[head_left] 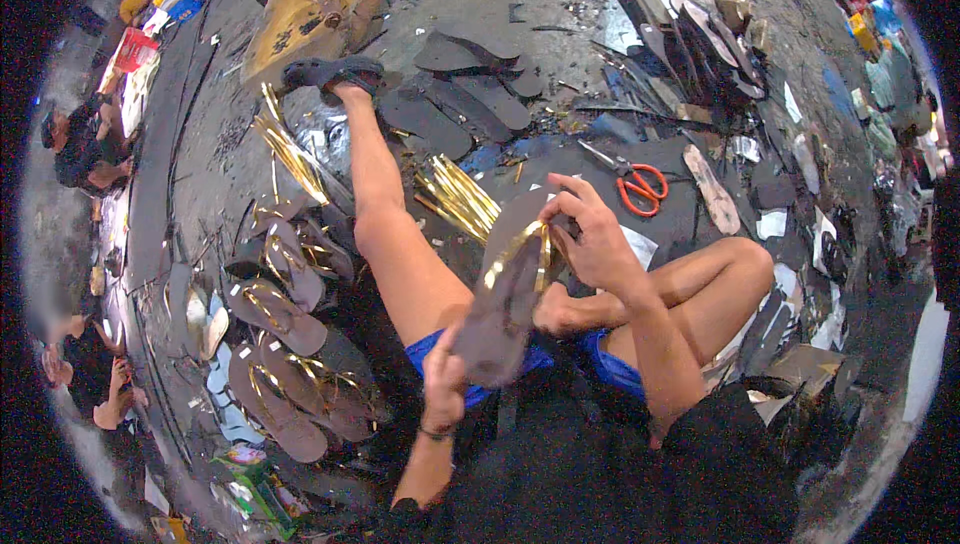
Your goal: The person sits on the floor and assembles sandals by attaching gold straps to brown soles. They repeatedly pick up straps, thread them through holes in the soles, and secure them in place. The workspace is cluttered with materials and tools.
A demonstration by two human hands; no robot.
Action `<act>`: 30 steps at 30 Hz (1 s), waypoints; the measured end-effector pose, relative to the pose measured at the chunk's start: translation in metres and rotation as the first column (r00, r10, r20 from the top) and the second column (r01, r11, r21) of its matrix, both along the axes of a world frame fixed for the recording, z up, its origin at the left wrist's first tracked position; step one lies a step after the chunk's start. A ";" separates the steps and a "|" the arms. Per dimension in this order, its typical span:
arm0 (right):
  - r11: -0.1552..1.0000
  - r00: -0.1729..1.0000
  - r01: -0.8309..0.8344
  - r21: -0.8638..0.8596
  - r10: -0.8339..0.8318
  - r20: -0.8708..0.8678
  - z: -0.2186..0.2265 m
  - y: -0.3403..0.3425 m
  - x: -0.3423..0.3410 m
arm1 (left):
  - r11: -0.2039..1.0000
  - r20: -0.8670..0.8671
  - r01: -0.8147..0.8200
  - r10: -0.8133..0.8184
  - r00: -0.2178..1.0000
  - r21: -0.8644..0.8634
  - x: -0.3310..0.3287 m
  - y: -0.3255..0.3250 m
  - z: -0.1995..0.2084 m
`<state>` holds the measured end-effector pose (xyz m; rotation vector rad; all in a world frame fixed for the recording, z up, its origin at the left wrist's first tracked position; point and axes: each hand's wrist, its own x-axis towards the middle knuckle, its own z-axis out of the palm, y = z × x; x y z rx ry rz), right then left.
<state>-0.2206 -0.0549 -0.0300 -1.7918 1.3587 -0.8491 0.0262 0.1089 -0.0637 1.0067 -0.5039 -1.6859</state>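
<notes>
A dark flip-flop sandal (497, 329) with shiny gold straps is held up over my lap. My left hand (443, 384) grips its heel end from the left side. At the strap, my right hand (585, 234) pinches the gold strap (530, 241) near the front of the sole, with some fingers raised. Just beyond lies a bundle of gold strips (457, 196) on the floor, beside several dark cut soles (450, 109). Orange-handled scissors (640, 189) rest to the right of the sandal, their blades pointing away to the left.
Finished-looking gold-strapped sandals (285, 379) pile up at my left. More gold strips (290, 154) lie beside my outstretched leg. A worn wooden block (315, 19) stands far left, a stack of soles (690, 39) far right. A pale shoe form (710, 189) lies right. Other people (95, 149) sit at the left edge.
</notes>
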 end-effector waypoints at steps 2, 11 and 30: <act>0.980 0.980 -0.200 -0.004 0.200 0.024 0.005 -0.009 -0.001 | 0.961 0.213 0.261 -0.237 0.948 -0.092 0.000 -0.033 0.035; 0.942 0.928 -0.308 0.132 0.266 0.262 -0.068 -0.068 0.080 | 0.994 0.947 0.014 0.103 0.305 -0.112 0.000 -0.047 0.069; 0.908 0.995 -0.071 -0.413 0.092 0.031 -0.087 -0.113 0.151 | 0.864 0.570 -0.424 0.499 0.653 -0.271 0.064 -0.106 0.066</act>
